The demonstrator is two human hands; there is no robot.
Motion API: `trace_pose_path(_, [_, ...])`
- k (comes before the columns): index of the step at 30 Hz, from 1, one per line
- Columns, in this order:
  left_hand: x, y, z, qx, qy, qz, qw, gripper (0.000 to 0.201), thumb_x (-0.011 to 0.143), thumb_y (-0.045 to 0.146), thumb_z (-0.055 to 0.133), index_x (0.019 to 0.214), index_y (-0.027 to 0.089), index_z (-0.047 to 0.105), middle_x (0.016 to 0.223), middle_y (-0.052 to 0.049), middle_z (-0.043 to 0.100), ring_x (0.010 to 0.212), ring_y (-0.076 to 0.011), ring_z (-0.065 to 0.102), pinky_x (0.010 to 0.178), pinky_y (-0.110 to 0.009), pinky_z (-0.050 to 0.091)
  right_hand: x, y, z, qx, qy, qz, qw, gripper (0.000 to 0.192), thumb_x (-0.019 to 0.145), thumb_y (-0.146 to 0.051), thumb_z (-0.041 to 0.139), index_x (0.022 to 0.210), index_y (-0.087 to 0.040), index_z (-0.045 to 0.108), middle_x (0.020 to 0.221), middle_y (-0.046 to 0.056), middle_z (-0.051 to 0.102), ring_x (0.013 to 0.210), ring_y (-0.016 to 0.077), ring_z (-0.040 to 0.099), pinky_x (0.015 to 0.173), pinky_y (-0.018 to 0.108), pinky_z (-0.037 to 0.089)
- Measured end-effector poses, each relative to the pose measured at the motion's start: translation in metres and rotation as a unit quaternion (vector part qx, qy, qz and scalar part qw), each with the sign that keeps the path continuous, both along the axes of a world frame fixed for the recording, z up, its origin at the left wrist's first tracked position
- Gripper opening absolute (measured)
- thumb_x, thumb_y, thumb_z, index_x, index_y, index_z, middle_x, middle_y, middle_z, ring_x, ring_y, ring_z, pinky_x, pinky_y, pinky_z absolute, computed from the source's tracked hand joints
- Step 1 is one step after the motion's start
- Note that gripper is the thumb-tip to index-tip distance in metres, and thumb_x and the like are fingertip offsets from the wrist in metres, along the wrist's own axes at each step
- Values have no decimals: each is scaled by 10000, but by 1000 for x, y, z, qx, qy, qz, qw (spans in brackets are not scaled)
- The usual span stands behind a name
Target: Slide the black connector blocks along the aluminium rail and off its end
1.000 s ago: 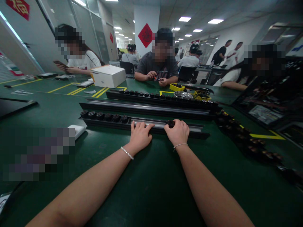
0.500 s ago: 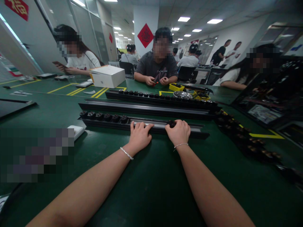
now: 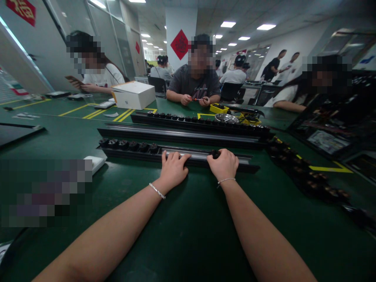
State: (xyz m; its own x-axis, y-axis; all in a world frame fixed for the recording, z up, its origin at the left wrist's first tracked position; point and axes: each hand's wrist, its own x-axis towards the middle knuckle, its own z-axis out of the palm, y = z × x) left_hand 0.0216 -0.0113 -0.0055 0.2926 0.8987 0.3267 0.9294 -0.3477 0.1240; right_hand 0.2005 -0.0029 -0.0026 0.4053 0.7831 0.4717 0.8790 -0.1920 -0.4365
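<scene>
A long black channel (image 3: 133,153) with a bright metal inside lies across the table before me. Several black socket modules (image 3: 133,146) sit in a row in its left part. My left hand (image 3: 173,168) rests at the channel's middle, its fingers and thumb hooked over the near wall. Farther right, my right hand (image 3: 225,164) has its fingers closed round another black socket module (image 3: 216,154), which sits at the channel; the hand hides part of it. Bare metal shows between my two hands.
Behind lie another channel (image 3: 182,133) and one filled with modules (image 3: 188,119). Loose dark modules (image 3: 317,176) line the right side. A white box (image 3: 133,96), metal bowl (image 3: 226,118) and yellow tray (image 3: 219,109) stand farther back. A person (image 3: 192,86) sits opposite, holding a small red-handled tool.
My right hand has slid slightly to the right along the channel with the socket module. My left hand stays put. The person opposite has turned the small tool in their hands.
</scene>
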Motion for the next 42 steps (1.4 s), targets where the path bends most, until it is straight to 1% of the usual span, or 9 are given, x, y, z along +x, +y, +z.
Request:
trace_pose_path(6, [0,1,-1,4,-6,-5,1000,471,792,278,512,1258,343,514,1055,-48,576,1116,-263,479,1101,-539,118,3,-2,2,-8,4,-6,1000,329,709,-355,482,940,-141,576,987,152,630,1001,281,516,965,454,279])
trace_pose_path(11, [-1,1,-3,10,-7,-7,1000,473,791,271,501,1258,341,513,1047,-49,574,1107,-263,484,1095,-545,128,3,-3,2,-2,8,-8,1000,434,701,-342,484,1074,-131,555,1054,150,624,1058,279,507,982,444,267])
trace_pose_path(14, [-1,1,-2,11,-8,-9,1000,468,792,273,499,1254,340,515,1044,-49,573,1105,-263,483,1097,-545,126,4,-3,3,-4,15,-10,1000,457,701,-330,483,1105,-128,548,1073,151,623,1077,278,505,993,448,259])
trace_pose_path(22, [-1,2,-2,3,-10,-11,1000,468,799,270,498,1263,336,509,1042,-50,571,1110,-266,477,1096,-549,120,6,-3,3,-3,19,-14,1000,421,695,-318,487,1062,-123,559,1061,155,620,1066,276,503,991,443,266])
trace_pose_path(29, [-2,3,-4,13,-7,-12,1000,466,794,272,510,1255,337,517,1025,-48,569,1092,-263,486,1090,-551,139,13,-2,4,-18,4,-38,999,343,685,-333,492,941,-119,574,989,164,620,1012,283,510,966,423,293])
trace_pose_path(42, [-2,3,-4,12,-12,-18,1000,462,795,271,512,1253,327,516,1026,-51,569,1101,-267,486,1095,-567,125,18,-3,6,-31,-10,-40,999,323,684,-354,499,922,-145,561,962,147,617,997,284,507,952,432,297])
